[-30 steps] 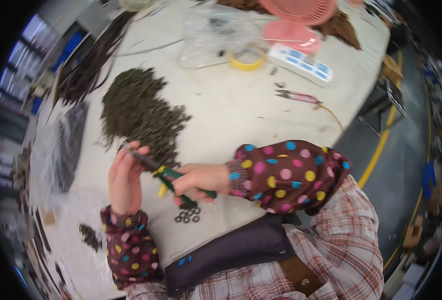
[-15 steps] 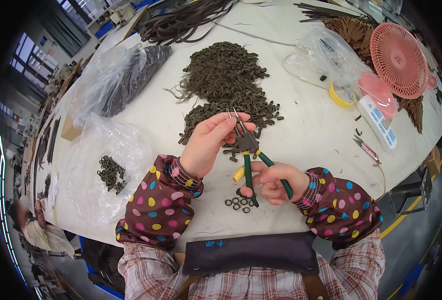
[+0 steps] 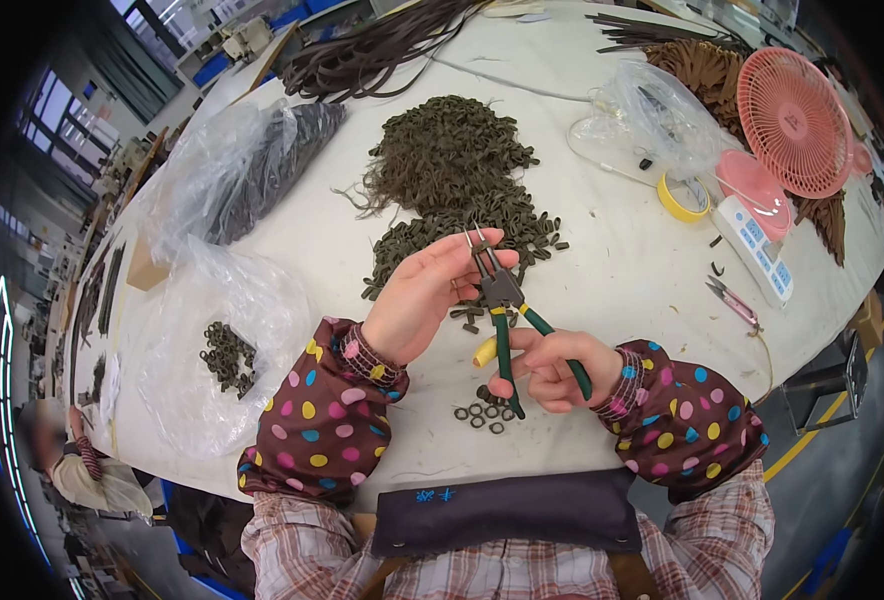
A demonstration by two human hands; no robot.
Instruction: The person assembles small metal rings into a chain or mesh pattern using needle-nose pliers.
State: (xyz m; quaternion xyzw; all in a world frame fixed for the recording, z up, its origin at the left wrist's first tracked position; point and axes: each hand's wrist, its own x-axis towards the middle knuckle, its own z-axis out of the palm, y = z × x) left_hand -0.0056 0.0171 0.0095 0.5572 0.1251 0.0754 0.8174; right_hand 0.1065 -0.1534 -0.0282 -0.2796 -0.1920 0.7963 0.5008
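My right hand [image 3: 560, 362] grips a pair of pliers [image 3: 503, 291] by the green-and-yellow handles, which are spread apart. A yellow covering [image 3: 485, 350] shows at one of its fingertips. The slim twin jaws point up and away from me. My left hand [image 3: 424, 293] is closed around the jaws' side, thumb and fingers near the tips; whatever it pinches is hidden. Under the pliers, several small dark rings [image 3: 479, 412] lie on the white table. Just beyond my hands spreads a large heap of dark olive fabric loops [image 3: 452, 165], some with loose threads.
On the left lies a clear plastic bag [image 3: 187, 350] with a small cluster of dark loops [image 3: 227, 358]. To the right are pink-handled snips [image 3: 733, 300], a white power strip [image 3: 752, 245], yellow tape [image 3: 683, 197] and a pink fan [image 3: 795, 122]. Dark straps [image 3: 362, 60] lie at the back.
The left fingers have shifted slightly and lie straighter along the plier jaws. The right hand keeps its hold on the handles. The whole view has moved a little.
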